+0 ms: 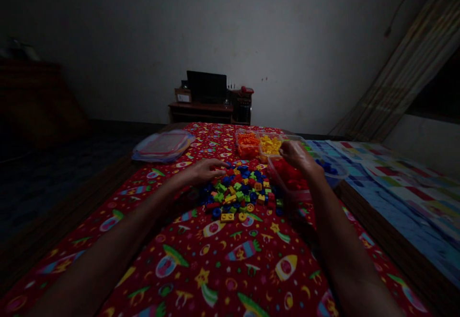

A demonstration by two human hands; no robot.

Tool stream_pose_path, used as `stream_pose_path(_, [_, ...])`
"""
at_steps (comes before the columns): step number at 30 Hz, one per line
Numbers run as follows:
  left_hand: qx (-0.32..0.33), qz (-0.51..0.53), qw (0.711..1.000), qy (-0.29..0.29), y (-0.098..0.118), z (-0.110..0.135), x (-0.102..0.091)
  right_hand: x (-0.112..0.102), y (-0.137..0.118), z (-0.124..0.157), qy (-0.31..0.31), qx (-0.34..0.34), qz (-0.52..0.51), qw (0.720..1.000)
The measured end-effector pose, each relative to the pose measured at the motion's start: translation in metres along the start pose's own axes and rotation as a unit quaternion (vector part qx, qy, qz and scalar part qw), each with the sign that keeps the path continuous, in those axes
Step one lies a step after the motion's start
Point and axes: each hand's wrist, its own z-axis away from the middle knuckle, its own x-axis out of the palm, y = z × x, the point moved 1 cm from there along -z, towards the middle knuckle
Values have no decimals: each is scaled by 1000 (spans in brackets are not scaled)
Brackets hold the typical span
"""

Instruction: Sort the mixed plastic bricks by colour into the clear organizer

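A mixed pile of toy building blocks (239,192) in blue, green, yellow and red lies on the red patterned cloth (230,274). At the pile's far left edge, my left hand (206,170) reaches in with its fingers stretched and slightly apart, with nothing visible in them. My right hand (295,155) is closed above the clear containers, between the tub of yellow blocks (270,145) and the tub of red blocks (292,175). Whatever its curled fingers hold, if anything, is hidden.
Beside the yellow tub stands a tub of orange blocks (247,145); blue blocks (326,167) lie in one at the right. Stacked clear lids (163,145) rest at the far left. Beyond are a desk with a monitor (207,87) and, rightward, a bed (398,182).
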Motion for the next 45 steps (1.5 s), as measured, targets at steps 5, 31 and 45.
stream_pose_path(5, [39, -67, 995, -58, 14, 5, -2, 0, 14, -1, -5, 39, 40, 998])
stream_pose_path(31, [-53, -141, 984, -97, 1, 17, -11, 54, -90, 26, -21, -244, -162, 956])
stream_pose_path(45, [-33, -51, 998, -19, -7, 16, -15, 46, -99, 29, -66, -218, -171, 959])
